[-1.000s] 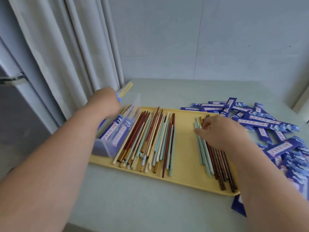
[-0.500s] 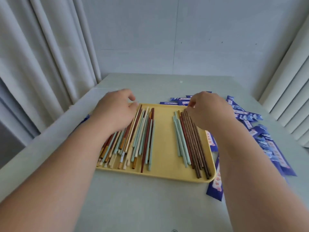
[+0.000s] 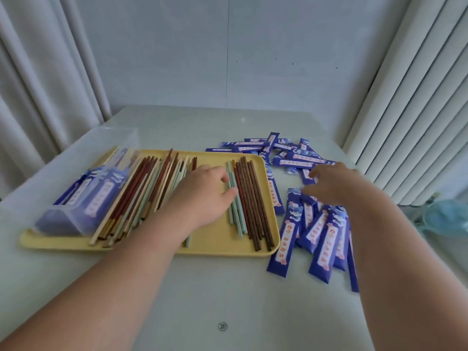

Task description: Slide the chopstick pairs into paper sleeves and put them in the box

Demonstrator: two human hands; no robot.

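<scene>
Pale grey-green surface (image 3: pixel 228 287) against a plain wall (image 3: pixel 228 59), white curtains (image 3: pixel 50 84) left, ribbed panel (image 3: pixel 417 110) right. Bare stretch along the near edge. Yellow tray (image 3: pixel 217 249) left of centre, clear box (image 3: pixel 83 178) of sleeved pairs at its left end. Left hand (image 3: pixel 205 196) on the tray, thumb and forefinger touching the mint chopsticks (image 3: pixel 236 216), grip unclear. Right hand (image 3: pixel 331 183) over the blue paper sleeves (image 3: pixel 326 239) beside the tray, fingers (image 3: pixel 310 191) loosely spread, holding nothing. Red label characters, too blurred to read.

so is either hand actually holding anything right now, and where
Nothing is clearly held. The left hand touches the mint chopsticks along their far half on the tray; the right hand hovers open over the blue sleeves.
</scene>
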